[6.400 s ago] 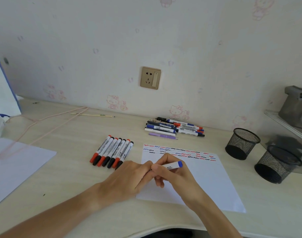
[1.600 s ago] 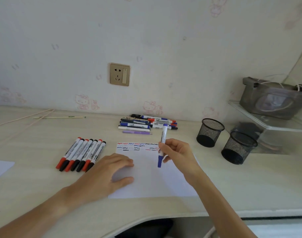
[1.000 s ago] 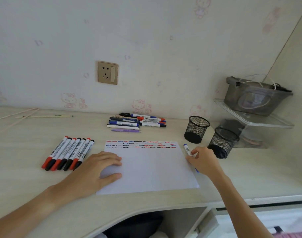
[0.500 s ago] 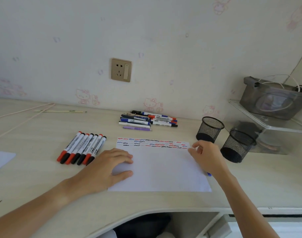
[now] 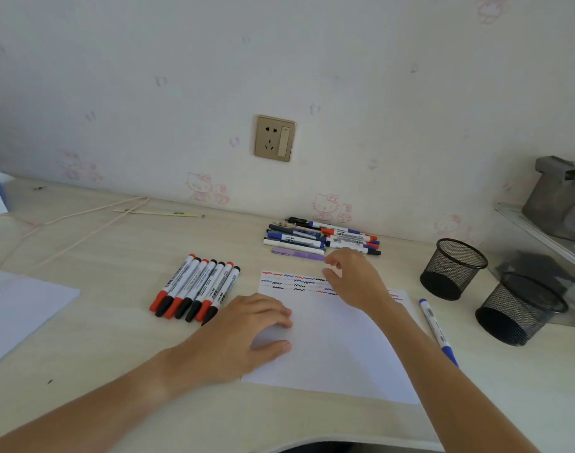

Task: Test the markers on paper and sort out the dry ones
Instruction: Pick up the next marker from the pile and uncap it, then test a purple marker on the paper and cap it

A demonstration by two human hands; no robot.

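Note:
A white paper sheet (image 5: 338, 351) lies on the desk, with rows of red, blue and black squiggles along its far edge. My left hand (image 5: 243, 331) rests flat on the sheet's left side. My right hand (image 5: 354, 279) hovers empty over the far edge, fingers apart, just in front of a pile of mixed markers (image 5: 322, 238) by the wall. A blue marker (image 5: 438, 331) lies on the desk right of the sheet. Several red and black markers (image 5: 194, 291) lie in a neat row left of it.
Two black mesh pen cups (image 5: 453, 268) (image 5: 518, 308) stand at the right. Behind them is a clear shelf (image 5: 541, 237) with a grey bag. Another white sheet (image 5: 15, 308) lies far left. A thin stick (image 5: 155, 213) and a pink cord (image 5: 83, 220) lie near the wall.
My right hand set the blue marker down right of the sheet, let it go, and moved left and away toward the marker pile. My left hand stayed on the paper.

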